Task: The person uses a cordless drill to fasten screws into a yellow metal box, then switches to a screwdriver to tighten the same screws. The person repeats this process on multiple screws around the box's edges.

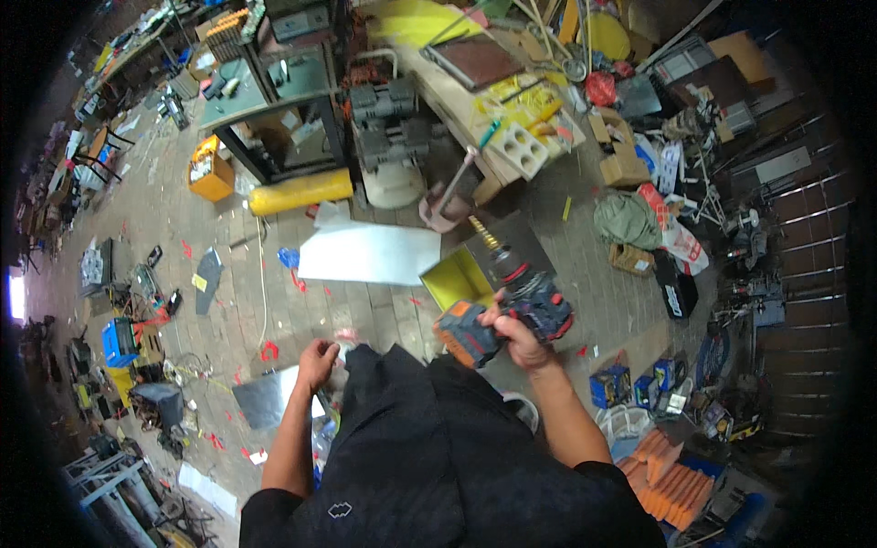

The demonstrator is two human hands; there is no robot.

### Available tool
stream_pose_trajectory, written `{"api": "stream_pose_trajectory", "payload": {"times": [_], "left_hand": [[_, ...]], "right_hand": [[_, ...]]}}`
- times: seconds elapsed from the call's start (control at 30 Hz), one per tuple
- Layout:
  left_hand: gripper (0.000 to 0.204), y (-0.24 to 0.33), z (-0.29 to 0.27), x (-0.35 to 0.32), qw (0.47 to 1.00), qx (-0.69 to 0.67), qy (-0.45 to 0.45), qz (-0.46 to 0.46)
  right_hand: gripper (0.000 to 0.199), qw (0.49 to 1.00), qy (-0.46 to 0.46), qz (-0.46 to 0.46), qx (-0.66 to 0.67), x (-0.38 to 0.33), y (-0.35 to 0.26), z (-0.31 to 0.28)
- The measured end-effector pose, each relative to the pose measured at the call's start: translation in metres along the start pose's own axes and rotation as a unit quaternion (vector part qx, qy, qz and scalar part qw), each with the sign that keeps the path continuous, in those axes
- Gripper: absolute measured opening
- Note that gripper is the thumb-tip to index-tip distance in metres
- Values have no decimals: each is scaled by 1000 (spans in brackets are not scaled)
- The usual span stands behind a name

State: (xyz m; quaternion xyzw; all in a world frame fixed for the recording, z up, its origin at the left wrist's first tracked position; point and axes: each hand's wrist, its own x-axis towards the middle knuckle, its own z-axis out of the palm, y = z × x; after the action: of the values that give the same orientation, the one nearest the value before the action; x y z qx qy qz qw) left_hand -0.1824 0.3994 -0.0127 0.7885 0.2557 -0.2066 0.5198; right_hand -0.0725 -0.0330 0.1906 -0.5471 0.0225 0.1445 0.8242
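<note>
My right hand point(523, 340) is wrapped round the handle of a cordless drill point(533, 297), black and grey with red trim. Its orange and black battery point(468, 334) points toward my lap, and a gold-coloured bit point(484, 232) sticks out forward and up to the left. Behind the drill stands an open box point(454, 279), yellow-green inside, with a dark panel beside it. My left hand point(318, 360) hangs beside my left knee, fingers curled together; what they hold, if anything, is hidden. Below it lies a grey sheet point(265, 398) on the floor.
A white sheet point(370, 253) lies ahead on the brick floor, with a yellow roll point(301, 192) beyond it. Farther off stand a motor-like machine point(388, 137) and a cluttered wooden bench point(512, 146). At right sit a green cloth bundle point(627, 219) and a black box point(674, 288).
</note>
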Motion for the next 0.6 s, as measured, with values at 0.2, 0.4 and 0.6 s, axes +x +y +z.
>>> {"api": "stream_pose_trajectory", "payload": {"times": [0.2, 0.4, 0.6], "left_hand": [[30, -60, 95, -25, 984, -42, -62, -161], [32, -96, 153, -12, 974, -24, -91, -206], [37, -51, 185, 70, 984, 78, -78, -142]], "right_hand": [[30, 931, 116, -27, -345, -55, -46, -161], [42, 787, 54, -39, -613, -63, -32, -262], [60, 780, 13, 60, -623, -23, -68, -238]]}}
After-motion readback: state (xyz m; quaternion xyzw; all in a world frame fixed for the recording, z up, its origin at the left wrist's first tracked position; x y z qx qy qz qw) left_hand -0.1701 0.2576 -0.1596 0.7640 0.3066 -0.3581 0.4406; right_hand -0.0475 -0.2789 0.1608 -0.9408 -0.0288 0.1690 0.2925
